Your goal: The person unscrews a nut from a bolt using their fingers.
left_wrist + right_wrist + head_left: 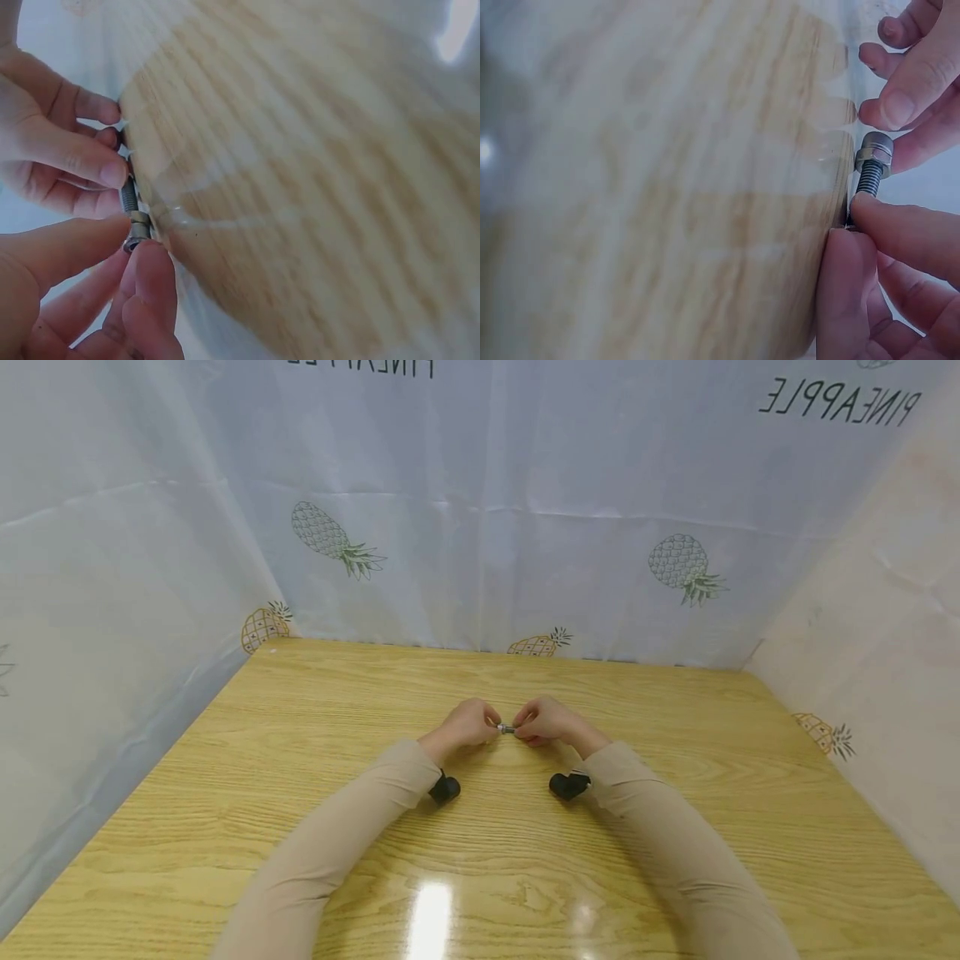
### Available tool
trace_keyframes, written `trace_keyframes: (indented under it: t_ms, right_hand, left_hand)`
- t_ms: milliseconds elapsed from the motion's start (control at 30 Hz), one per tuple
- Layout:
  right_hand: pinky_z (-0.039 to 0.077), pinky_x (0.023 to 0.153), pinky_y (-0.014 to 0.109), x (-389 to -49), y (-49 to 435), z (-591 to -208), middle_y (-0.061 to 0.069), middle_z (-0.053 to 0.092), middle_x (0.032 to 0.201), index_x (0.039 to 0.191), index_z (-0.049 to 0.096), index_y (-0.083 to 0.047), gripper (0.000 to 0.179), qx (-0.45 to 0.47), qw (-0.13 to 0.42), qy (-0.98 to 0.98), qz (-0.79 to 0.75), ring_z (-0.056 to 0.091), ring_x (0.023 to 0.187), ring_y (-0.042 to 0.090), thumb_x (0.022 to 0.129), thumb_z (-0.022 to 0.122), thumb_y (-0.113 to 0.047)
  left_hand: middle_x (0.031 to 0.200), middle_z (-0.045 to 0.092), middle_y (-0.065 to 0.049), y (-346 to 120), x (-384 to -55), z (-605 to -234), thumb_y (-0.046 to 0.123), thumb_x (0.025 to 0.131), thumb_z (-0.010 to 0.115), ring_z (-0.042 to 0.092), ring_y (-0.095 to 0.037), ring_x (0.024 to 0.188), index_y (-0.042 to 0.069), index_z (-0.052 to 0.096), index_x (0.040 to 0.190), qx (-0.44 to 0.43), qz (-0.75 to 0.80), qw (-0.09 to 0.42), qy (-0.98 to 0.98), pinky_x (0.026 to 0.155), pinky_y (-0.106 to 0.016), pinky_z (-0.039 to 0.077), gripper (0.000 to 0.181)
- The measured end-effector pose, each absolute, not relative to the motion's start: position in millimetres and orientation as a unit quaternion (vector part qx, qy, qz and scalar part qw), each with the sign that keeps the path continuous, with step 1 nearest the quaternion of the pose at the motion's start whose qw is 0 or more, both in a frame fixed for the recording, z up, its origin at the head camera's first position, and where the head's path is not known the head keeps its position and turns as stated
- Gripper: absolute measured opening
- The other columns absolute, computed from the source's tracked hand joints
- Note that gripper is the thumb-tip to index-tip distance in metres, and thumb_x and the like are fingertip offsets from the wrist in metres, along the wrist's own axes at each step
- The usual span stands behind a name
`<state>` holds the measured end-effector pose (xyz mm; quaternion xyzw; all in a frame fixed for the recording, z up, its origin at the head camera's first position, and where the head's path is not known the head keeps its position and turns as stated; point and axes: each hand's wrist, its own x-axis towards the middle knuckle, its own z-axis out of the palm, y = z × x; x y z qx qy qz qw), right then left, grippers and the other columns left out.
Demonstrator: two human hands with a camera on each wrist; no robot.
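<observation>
A small metal bolt lies between both hands, low over the wooden table. Its threaded shank shows, and a hex nut sits close to the rounded head. My right hand pinches the threaded end between thumb and finger, hiding the tip. From the other side, my left hand has its thumb and fingertips around the head and nut. In the left wrist view the socket in the bolt head faces the left fingers.
The wood-grain table carries glare near its front. Black wrist devices hang under the beige sleeves. Pale curtains printed with pineapples enclose the back and both sides.
</observation>
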<state>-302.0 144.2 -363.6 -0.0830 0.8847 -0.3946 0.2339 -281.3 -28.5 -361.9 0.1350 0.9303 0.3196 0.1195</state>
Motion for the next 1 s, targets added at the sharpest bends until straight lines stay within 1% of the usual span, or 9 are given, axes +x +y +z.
trace_keyframes:
  t_ms: [100, 267, 500, 633, 800, 900, 1000]
  right_hand:
    - [0.055, 0.065, 0.022, -302.7, 143.4, -364.3, 0.003, 0.060, 0.082, 0.106, 0.062, 0.005, 0.022, -0.084, 0.231, 0.888, -0.390, 0.057, 0.068, 0.007, 0.087, 0.063, -0.005]
    - [0.054, 0.064, 0.022, -302.9, 142.8, -364.8, 0.002, 0.060, 0.080, 0.105, 0.063, 0.006, 0.020, -0.088, 0.228, 0.891, -0.382, 0.057, 0.067, 0.007, 0.087, 0.063, -0.004]
    - [0.052, 0.062, 0.020, -302.0, 141.8, -365.0, 0.005, 0.062, 0.083, 0.103, 0.064, 0.006, 0.018, -0.103, 0.222, 0.899, -0.362, 0.056, 0.066, 0.007, 0.088, 0.061, -0.005]
    - [0.050, 0.061, 0.019, -299.6, 140.8, -363.4, 0.006, 0.063, 0.084, 0.103, 0.064, 0.006, 0.018, -0.121, 0.218, 0.905, -0.343, 0.055, 0.067, 0.007, 0.090, 0.058, -0.005]
    - [0.049, 0.061, 0.019, -297.4, 139.9, -361.9, 0.004, 0.059, 0.080, 0.101, 0.064, 0.007, 0.018, -0.133, 0.211, 0.908, -0.336, 0.054, 0.069, 0.008, 0.090, 0.057, -0.007]
    - [0.046, 0.061, 0.019, -296.8, 140.8, -361.4, 0.004, 0.058, 0.081, 0.100, 0.063, 0.006, 0.019, -0.138, 0.199, 0.910, -0.337, 0.052, 0.070, 0.010, 0.091, 0.058, -0.009]
    - [0.044, 0.061, 0.020, -296.2, 141.8, -360.4, 0.007, 0.059, 0.083, 0.101, 0.062, 0.006, 0.019, -0.146, 0.185, 0.910, -0.341, 0.052, 0.071, 0.012, 0.090, 0.057, -0.009]
  left_hand:
    - [0.106, 0.069, -0.010, -27.6, -282.9, -363.2, 0.007, 0.083, 0.063, 0.060, -0.017, 0.086, 0.002, 0.068, 0.107, 0.130, 0.313, 0.114, 0.934, 0.074, -0.024, 0.048, 0.025]
    - [0.107, 0.069, -0.009, -26.0, -284.9, -365.2, 0.007, 0.083, 0.063, 0.061, -0.021, 0.096, 0.003, 0.071, 0.102, 0.124, 0.305, 0.107, 0.938, 0.086, -0.032, 0.050, 0.021]
    - [0.106, 0.070, -0.009, -26.0, -284.5, -364.8, 0.011, 0.086, 0.065, 0.062, -0.024, 0.104, 0.004, 0.073, 0.095, 0.120, 0.306, 0.104, 0.939, 0.091, -0.035, 0.049, 0.014]
    - [0.107, 0.070, -0.010, -26.8, -283.9, -364.1, 0.011, 0.086, 0.065, 0.061, -0.025, 0.106, 0.003, 0.073, 0.095, 0.127, 0.309, 0.107, 0.937, 0.093, -0.037, 0.049, 0.014]
    - [0.104, 0.071, -0.010, -28.7, -283.1, -363.1, 0.013, 0.086, 0.065, 0.062, -0.023, 0.101, 0.003, 0.074, 0.095, 0.136, 0.313, 0.096, 0.935, 0.089, -0.033, 0.049, 0.016]
    - [0.100, 0.071, -0.011, -31.0, -281.9, -362.2, 0.012, 0.086, 0.065, 0.061, -0.019, 0.091, 0.001, 0.073, 0.095, 0.141, 0.337, 0.084, 0.927, 0.080, -0.027, 0.048, 0.016]
    - [0.095, 0.070, -0.014, -33.8, -280.5, -361.8, 0.010, 0.087, 0.063, 0.060, -0.016, 0.080, -0.001, 0.071, 0.096, 0.140, 0.378, 0.087, 0.911, 0.068, -0.020, 0.046, 0.017]
